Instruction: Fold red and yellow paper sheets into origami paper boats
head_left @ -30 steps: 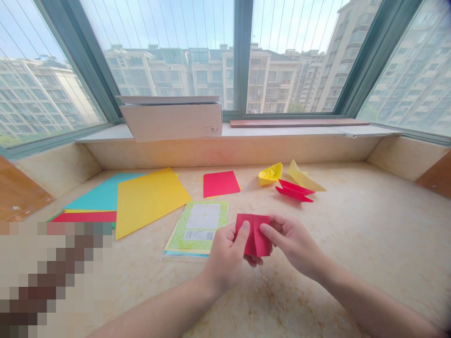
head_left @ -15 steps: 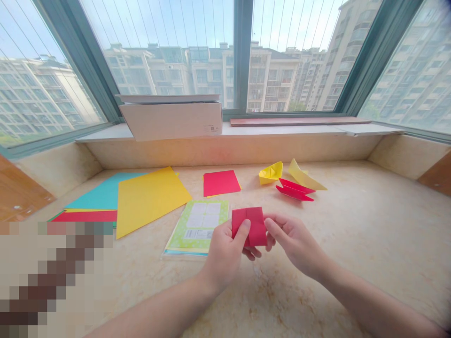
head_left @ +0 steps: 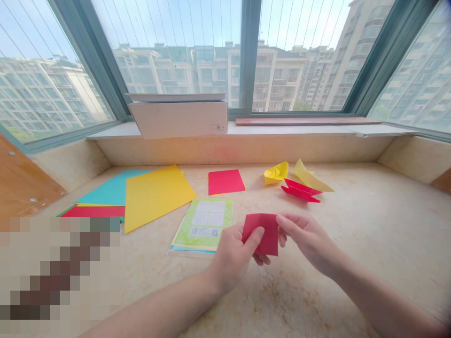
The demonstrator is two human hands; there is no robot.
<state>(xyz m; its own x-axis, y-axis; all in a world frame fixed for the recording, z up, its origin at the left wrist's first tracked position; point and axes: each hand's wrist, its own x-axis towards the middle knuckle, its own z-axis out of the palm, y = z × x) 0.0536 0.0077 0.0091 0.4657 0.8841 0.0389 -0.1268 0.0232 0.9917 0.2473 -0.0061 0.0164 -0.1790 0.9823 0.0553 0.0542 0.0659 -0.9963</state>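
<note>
A folded red paper (head_left: pixel 265 231) is held upright between both hands just above the marble sill (head_left: pixel 369 225). My left hand (head_left: pixel 234 256) pinches its left edge, thumb on the front. My right hand (head_left: pixel 305 239) grips its right edge with thumb and fingers closed on it. The face turned to me is plain red. Beyond the hands lie a red folded boat (head_left: pixel 300 191), a yellow folded boat (head_left: pixel 276 172) and a yellow folded piece (head_left: pixel 310 177).
A green-edged paper pack (head_left: pixel 203 224) lies left of the hands. A small red sheet (head_left: pixel 225 181), a large yellow sheet (head_left: pixel 155 195), teal (head_left: pixel 109 188) and red sheets (head_left: pixel 93 211) lie further left. A white box (head_left: pixel 179 117) stands on the window ledge.
The red paper has been turned over: the centre seam seen earlier now faces away and a plain side shows. Both hands kept hold, and the view shifted slightly.
</note>
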